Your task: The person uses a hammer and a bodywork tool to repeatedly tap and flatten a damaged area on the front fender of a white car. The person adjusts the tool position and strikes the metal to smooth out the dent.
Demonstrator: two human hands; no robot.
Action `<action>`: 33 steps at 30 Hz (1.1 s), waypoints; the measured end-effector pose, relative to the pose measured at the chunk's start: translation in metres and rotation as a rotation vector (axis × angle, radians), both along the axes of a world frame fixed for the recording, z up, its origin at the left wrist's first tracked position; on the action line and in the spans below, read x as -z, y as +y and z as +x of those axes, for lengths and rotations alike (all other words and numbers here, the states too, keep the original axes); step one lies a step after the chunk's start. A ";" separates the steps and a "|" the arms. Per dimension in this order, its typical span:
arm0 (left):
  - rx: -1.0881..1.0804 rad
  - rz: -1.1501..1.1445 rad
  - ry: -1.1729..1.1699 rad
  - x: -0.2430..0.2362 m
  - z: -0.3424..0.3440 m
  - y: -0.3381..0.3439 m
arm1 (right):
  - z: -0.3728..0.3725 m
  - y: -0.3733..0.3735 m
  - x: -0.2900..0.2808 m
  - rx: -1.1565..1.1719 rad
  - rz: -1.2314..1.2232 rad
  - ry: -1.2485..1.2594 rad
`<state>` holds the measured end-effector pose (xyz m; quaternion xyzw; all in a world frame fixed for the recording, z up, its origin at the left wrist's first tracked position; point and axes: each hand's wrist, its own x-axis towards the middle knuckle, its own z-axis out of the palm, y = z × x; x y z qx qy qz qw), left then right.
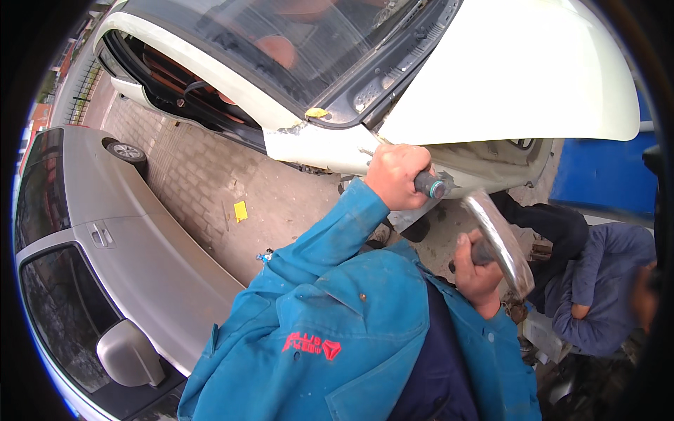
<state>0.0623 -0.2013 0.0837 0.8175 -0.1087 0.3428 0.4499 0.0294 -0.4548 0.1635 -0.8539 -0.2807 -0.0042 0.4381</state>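
Observation:
My left hand [397,175] is wrapped round a dark round handle [428,185] with a teal ring near its end. It is beside the front corner of a white car [295,145], whose bare, torn edge shows there. What tool the handle belongs to is mostly hidden by my fist. Lower and to the right, my right hand [479,272] grips the dark handle of a hammer [500,242]. Its long, shiny metal head slants just beyond my fingers, apart from the handle in my left hand.
The white car's bonnet [519,70] rises at the upper right. A silver car [133,231] stands on my left, across brick paving [186,165] with a yellow piece [241,211] on it. Close on my right is another person in a grey-blue sleeve [593,281], near a blue panel [604,175].

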 end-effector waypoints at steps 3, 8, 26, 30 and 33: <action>0.013 0.021 0.005 0.002 0.001 -0.002 | 0.000 -0.007 0.007 -0.015 0.110 0.204; -0.013 0.057 0.036 0.004 -0.001 -0.006 | -0.006 -0.016 0.003 -0.035 0.683 0.083; -0.037 0.199 0.038 0.016 0.002 0.013 | -0.010 -0.021 0.061 0.045 0.083 0.221; -0.049 0.161 0.009 0.008 -0.008 0.019 | -0.020 -0.034 0.059 0.094 0.430 0.333; 0.018 0.179 -0.036 0.006 -0.009 0.001 | -0.015 -0.036 0.053 0.066 0.351 0.337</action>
